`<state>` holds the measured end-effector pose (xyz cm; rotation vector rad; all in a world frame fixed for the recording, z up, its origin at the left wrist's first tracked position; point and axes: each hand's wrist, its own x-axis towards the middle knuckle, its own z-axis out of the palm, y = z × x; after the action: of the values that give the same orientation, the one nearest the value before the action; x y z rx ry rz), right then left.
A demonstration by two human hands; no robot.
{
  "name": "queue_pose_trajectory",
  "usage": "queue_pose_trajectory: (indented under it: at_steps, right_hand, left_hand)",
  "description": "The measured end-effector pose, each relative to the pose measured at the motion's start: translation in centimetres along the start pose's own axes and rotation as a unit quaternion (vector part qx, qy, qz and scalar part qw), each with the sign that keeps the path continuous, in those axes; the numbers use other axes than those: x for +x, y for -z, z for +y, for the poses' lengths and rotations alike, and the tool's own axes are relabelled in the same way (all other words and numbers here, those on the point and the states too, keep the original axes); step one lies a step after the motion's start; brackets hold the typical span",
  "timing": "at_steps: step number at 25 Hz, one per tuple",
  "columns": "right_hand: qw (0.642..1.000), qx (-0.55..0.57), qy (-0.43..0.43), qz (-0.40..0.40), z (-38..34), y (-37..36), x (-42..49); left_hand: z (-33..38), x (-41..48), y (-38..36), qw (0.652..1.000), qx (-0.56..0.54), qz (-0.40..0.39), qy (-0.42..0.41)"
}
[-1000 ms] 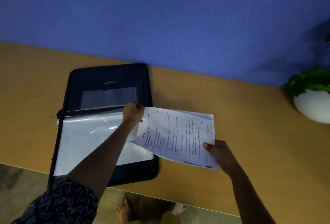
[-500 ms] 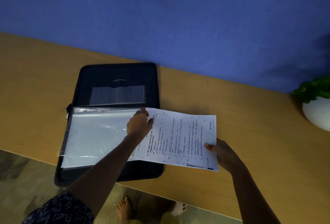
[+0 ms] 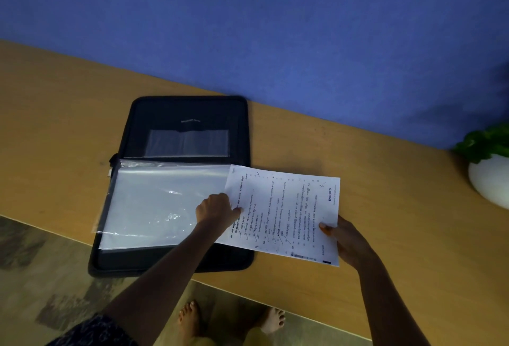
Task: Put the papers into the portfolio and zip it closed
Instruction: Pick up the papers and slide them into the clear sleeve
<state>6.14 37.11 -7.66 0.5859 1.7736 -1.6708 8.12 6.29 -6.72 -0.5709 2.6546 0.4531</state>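
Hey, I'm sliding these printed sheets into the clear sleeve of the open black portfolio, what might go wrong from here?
1. The white printed papers meet the clear plastic sleeve only at their left edge, where the left hand pinches; they may catch and crumple at the opening.
2. The black zip portfolio overhangs the wooden table's front edge; pushing sideways might shift it off.
3. The right hand grips one corner, so the sheets may fan apart.

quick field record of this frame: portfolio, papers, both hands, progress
portfolio: open flat on table, unzipped
sleeve: clear, on the near half
papers: left edge at the sleeve's right side, most still outside
left hand: grip on the papers' left edge
right hand: grip on the papers' right edge
progress: papers not yet in
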Motion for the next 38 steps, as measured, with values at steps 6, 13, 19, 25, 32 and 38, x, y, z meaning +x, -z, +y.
queue_pose_trajectory:
  at_steps: [6,13,19,25,32,38]
  right_hand:
    - [1.000,0.019,-0.002,0.025,0.8,-0.2,-0.1]
    - [0.996,0.075,-0.005,0.053,2.2,-0.1,-0.4]
    - [0.994,0.087,-0.008,0.068,3.0,-0.3,-0.8]
    - [0.994,0.080,-0.012,0.072,3.3,-0.4,-1.1]
    - [0.993,0.067,-0.013,0.094,3.5,-0.6,-0.9]
    - [0.994,0.032,0.004,0.105,3.0,-0.5,-0.7]
  left_hand:
    - [-1.7,-2.9,-1.5,0.997,0.032,-0.067,0.001]
    - [-2.9,-5.3,-2.0,0.998,0.045,-0.020,0.024]
    - [-2.3,-6.5,-2.7,1.000,-0.012,0.012,0.021]
    - [-1.2,-6.5,-2.9,0.997,-0.049,0.050,0.019]
    - [-0.9,-5.7,-2.4,0.998,-0.056,0.038,0.017]
    - [-0.7,-6.2,-2.9,0.997,-0.069,0.040,-0.009]
